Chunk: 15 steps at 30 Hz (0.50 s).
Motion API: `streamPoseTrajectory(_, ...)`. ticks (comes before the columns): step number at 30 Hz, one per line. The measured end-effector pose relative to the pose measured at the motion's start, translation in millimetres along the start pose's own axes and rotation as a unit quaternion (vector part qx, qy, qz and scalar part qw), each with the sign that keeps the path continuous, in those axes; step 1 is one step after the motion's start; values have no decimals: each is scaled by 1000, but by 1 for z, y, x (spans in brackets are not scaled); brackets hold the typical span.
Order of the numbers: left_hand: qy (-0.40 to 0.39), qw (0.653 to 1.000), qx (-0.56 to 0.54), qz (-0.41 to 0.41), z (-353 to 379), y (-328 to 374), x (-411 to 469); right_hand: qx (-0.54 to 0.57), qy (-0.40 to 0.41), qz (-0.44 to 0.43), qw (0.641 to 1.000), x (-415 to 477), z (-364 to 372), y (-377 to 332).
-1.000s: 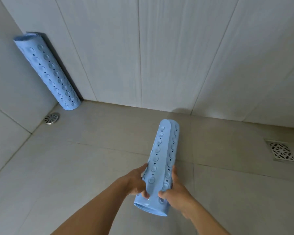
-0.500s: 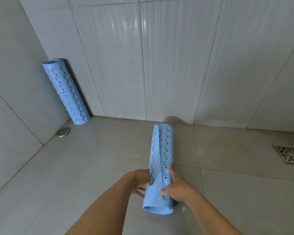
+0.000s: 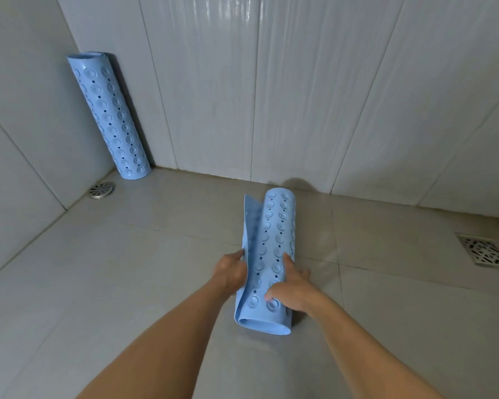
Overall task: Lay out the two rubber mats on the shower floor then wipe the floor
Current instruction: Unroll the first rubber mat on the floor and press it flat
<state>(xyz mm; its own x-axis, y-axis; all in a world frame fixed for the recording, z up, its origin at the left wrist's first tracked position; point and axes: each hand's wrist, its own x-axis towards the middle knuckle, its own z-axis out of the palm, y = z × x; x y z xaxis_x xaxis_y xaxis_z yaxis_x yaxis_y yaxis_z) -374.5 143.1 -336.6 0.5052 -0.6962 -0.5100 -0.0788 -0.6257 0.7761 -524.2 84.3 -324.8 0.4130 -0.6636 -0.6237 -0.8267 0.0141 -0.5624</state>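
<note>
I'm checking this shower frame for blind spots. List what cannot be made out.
- Head view: left hand fingers hidden behind the loose flap of the rolled mat.
- Floor beneath that mat, covered by it.
- Square drain, far corner cut by the right edge.
- Base of the corner mat: floor contact behind it unseen.
- No wiping cloth in frame.

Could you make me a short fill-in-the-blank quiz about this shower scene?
1. Both hands hold a light blue rolled rubber mat; its loose edge peels open on the person's ____ side.
2. The second rolled blue mat stands in the ____.
3. The round metal drain lies beside the ____ mat.

Missing: left; corner; second
</note>
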Motion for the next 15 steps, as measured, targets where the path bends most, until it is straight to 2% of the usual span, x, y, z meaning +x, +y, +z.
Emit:
streamPoseTrajectory(3,70,994,79,33,2,4,-1,-21,46,4,999,2,6,-9)
streamPoseTrajectory(7,139,985,93,45,6,-9,5,-26,117,-25,993,7,19,-14)
streamPoseTrajectory(9,123,975,178,48,4,-22,9,-26,131,-35,991,7,21,-14)
streamPoseTrajectory(12,93,915,390,44,-3,-42,14,8,136,-41,990,7,18,-12)
streamPoseTrajectory(15,32,887,449,108,-7,-60,26,42,135,-46,989,4,15,-11)
